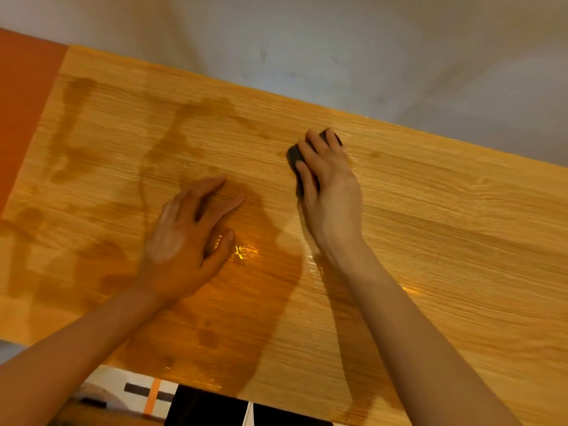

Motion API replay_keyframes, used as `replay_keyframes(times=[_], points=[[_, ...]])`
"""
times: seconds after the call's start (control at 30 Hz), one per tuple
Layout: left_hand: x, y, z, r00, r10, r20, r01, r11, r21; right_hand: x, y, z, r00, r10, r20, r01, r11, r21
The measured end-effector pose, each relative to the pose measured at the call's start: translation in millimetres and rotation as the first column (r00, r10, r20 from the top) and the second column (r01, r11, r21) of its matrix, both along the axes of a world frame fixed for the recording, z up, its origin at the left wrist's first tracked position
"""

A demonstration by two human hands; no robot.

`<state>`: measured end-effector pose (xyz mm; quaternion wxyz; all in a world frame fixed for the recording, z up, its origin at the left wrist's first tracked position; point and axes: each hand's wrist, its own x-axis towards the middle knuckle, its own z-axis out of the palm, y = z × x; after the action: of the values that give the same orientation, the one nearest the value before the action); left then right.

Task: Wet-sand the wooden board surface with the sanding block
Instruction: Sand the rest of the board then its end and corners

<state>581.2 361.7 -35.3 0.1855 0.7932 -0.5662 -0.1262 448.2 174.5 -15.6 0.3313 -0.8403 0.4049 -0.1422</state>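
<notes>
A long wooden board [445,216] with fine grain fills most of the view, lying slantwise from upper left to lower right. Dark wet patches and glossy streaks cover its left and middle parts. My right hand [330,192] presses down on a dark sanding block [294,156], fingers wrapped over its top; only the block's left and far edges show. My left hand [187,232] rests flat on the wet wood to the left, fingers spread, holding nothing.
A pale wall [338,50] runs behind the board's far edge. An orange surface [21,112] adjoins the board's left end. Below the near edge are a black object [209,407] and a white piece with an orange stripe [144,392].
</notes>
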Motion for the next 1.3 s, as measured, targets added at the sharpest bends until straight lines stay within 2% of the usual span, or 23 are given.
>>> replay_keyframes(times=[0.1, 0.23, 0.3, 0.43, 0.57, 0.63, 0.73, 0.8, 0.83, 0.9, 1.0, 1.07, 1.13, 1.2, 1.3], points=[[-1, 1, -1, 0.999, -0.003, -0.045, 0.003, 1.0, 0.008, -15, 29, -3, 1.0, 0.001, 0.006, -0.001, 1.0, 0.017], [0, 3, -1, 0.999, 0.015, -0.037, -0.013, 0.998, 0.061, -59, 94, -5, 0.99, 0.141, -0.025, -0.141, 0.99, -0.017], [1, 2, 0, 0.999, 0.01, -0.04, -0.007, 0.997, 0.079, -41, 74, -11, 0.99, 0.143, -0.003, -0.143, 0.989, -0.043], [3, 2, 3, 0.996, -0.014, -0.092, 0.02, 0.998, 0.067, 21, 14, -7, 1.0, 0.004, -0.001, -0.004, 0.999, -0.054], [28, -18, 6, 0.996, -0.059, -0.065, 0.057, 0.998, -0.026, -6, -1, -7, 0.998, 0.051, -0.033, -0.053, 0.996, -0.078], [41, -41, 5, 0.998, 0.028, -0.05, -0.03, 0.998, -0.05, -49, -5, -7, 0.998, -0.049, -0.047, 0.044, 0.994, -0.104], [53, -70, 1, 0.992, 0.116, -0.049, -0.12, 0.989, -0.083, -97, -16, -5, 0.933, -0.36, -0.028, 0.356, 0.929, -0.098], [58, -78, -4, 0.992, 0.124, -0.03, -0.126, 0.987, -0.099, -89, -16, -4, 0.854, -0.52, -0.014, 0.517, 0.851, -0.09], [60, -79, -6, 0.992, 0.122, -0.014, -0.122, 0.987, -0.107, -72, -12, -4, 0.841, -0.541, -0.013, 0.537, 0.838, -0.095], [60, -79, -10, 0.992, 0.122, 0.015, -0.12, 0.986, -0.118, -27, 0, -6, 0.894, -0.449, 0.002, 0.446, 0.889, -0.104], [57, -78, -9, 0.992, 0.124, 0.026, -0.121, 0.988, -0.101, 32, 17, -10, 0.984, -0.177, -0.003, 0.177, 0.981, -0.082], [56, -78, -7, 0.992, 0.123, 0.02, -0.121, 0.99, -0.077, 34, 11, -9, 0.999, -0.032, -0.024, 0.03, 0.997, -0.071], [57, -79, -5, 0.993, 0.121, 0.016, -0.12, 0.991, -0.056, 7, -4, -6, 0.999, 0.0, -0.032, -0.002, 0.996, -0.087], [57, -79, -5, 0.992, 0.122, 0.016, -0.121, 0.992, -0.045, -37, -23, -5, 0.989, -0.146, -0.03, 0.143, 0.985, -0.094], [58, -79, -6, 0.992, 0.127, 0.025, -0.127, 0.992, -0.028, -72, -43, -2, 0.89, -0.455, -0.019, 0.453, 0.889, -0.074]])
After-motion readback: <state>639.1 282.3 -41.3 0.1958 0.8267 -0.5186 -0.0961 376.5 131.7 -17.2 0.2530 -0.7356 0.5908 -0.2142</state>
